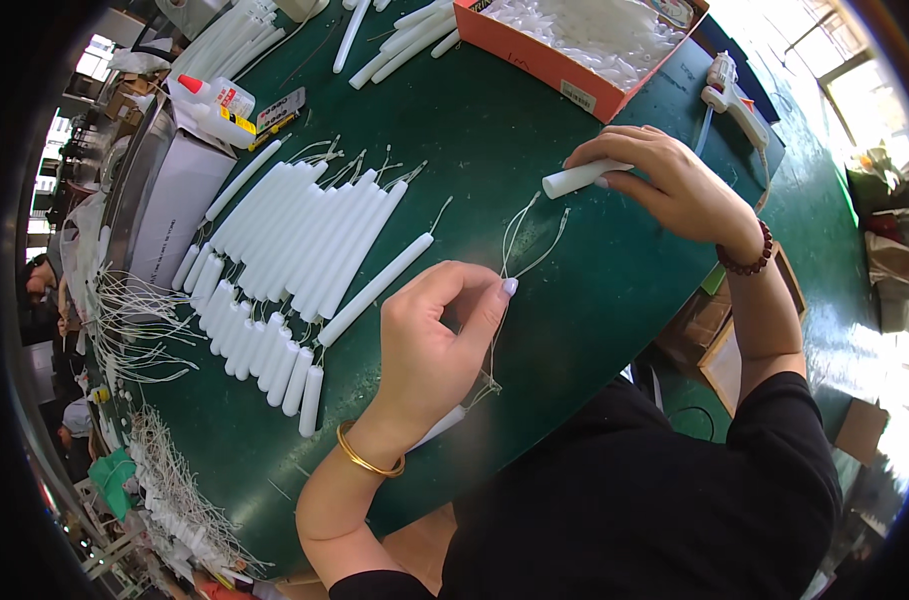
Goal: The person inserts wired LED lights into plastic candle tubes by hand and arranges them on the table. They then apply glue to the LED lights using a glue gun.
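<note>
My left hand (pixel 439 335) is closed, thumb and forefinger pinching thin white wires (pixel 515 240) whose looped ends rise above the fingertips. Below that grip the wires run down to a short white tube (pixel 442 426), partly hidden behind the hand. In my right hand (pixel 679 185) a white tube (pixel 577 180) is gripped from above, its open end pointing left toward the wires. To the left lie several long white tubes (pixel 309 235) side by side with wires at their ends. Shorter white tubes (pixel 264 345) line up below them, joined by wires. One long tube (pixel 376 290) lies slightly apart.
At the far edge stands a red box (pixel 544 62) of small clear-white parts, with a glue gun (pixel 736 105) right of it. More white tubes (pixel 404 45), bottles (pixel 219 105) and a carton (pixel 179 195) are at far left. Loose wires (pixel 144 325) hang near the left edge.
</note>
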`<state>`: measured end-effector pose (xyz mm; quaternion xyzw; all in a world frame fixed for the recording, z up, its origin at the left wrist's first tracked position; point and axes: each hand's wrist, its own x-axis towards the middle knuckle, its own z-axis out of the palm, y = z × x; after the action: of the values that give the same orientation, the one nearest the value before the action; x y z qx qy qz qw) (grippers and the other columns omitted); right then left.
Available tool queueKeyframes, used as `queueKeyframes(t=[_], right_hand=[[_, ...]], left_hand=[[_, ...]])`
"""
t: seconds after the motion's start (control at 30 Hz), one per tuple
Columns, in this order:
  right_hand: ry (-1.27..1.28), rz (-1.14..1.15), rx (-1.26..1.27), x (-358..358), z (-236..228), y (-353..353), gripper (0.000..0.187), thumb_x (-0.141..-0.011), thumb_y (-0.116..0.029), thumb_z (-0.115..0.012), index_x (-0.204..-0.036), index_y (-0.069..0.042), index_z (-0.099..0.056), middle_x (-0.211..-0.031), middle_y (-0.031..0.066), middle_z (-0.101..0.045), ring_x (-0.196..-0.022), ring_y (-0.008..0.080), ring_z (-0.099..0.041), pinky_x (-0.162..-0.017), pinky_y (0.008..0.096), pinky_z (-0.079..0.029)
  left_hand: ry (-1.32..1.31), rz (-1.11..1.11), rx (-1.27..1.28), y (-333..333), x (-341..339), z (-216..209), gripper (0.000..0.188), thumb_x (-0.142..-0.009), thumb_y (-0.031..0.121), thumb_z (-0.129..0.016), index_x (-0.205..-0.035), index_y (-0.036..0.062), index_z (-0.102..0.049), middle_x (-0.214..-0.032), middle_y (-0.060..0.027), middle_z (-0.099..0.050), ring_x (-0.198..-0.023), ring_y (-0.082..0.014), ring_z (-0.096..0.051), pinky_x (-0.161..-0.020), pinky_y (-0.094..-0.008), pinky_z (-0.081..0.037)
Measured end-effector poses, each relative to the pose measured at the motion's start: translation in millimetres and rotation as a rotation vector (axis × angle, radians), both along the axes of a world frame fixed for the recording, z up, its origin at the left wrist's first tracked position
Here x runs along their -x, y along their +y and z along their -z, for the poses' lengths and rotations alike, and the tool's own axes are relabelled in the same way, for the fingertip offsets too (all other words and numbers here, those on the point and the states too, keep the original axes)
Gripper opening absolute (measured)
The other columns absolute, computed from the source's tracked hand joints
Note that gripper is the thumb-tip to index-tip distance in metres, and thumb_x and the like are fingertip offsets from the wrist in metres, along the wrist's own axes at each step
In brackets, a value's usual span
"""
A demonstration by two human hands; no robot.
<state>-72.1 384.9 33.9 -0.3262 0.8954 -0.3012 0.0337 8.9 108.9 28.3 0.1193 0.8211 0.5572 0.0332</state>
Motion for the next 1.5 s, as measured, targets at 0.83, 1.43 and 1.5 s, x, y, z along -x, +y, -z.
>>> queueKeyframes(t=[0.83, 1.43, 1.5], right_hand=[[-0.026, -0.372, -0.249, -58, -15, -22, 0.049, -0.067, 0.006, -0.063, -0.112, -0.009, -0.07, -0.096, 0.009, -0.064, -0.088, 0.026, -0.064, -0.076, 0.037, -0.049], [-0.091, -0.407, -0.196, -71, -1, -29, 0.034, -0.081, -0.011, -0.073, -0.115, -0.009, -0.069, -0.085, 0.0081, -0.061, -0.069, 0.0248, -0.063, -0.06, 0.0341, -0.05], [-0.141, -0.364, -0.187, -72, -4, -31, 0.035, -0.082, -0.011, -0.073, -0.117, -0.009, -0.068, -0.086, 0.0085, -0.061, -0.067, 0.0249, -0.063, -0.058, 0.0335, -0.051]], left_hand=[[0.326, 0.079, 0.597, -21, -91, 13, 0.05, -0.06, 0.035, -0.09, -0.096, 0.0074, -0.069, -0.093, -0.0026, -0.06, -0.086, -0.0209, -0.058, -0.085, -0.0404, -0.036], [0.256, 0.045, 0.664, -13, -117, 23, 0.029, -0.066, 0.018, -0.083, -0.085, 0.0102, -0.063, -0.09, -0.0011, -0.057, -0.086, -0.0199, -0.057, -0.084, -0.0416, -0.033], [0.256, 0.031, 0.646, -14, -116, 25, 0.026, -0.067, 0.012, -0.081, -0.085, 0.0104, -0.063, -0.089, -0.0006, -0.058, -0.086, -0.0194, -0.058, -0.084, -0.0413, -0.033]])
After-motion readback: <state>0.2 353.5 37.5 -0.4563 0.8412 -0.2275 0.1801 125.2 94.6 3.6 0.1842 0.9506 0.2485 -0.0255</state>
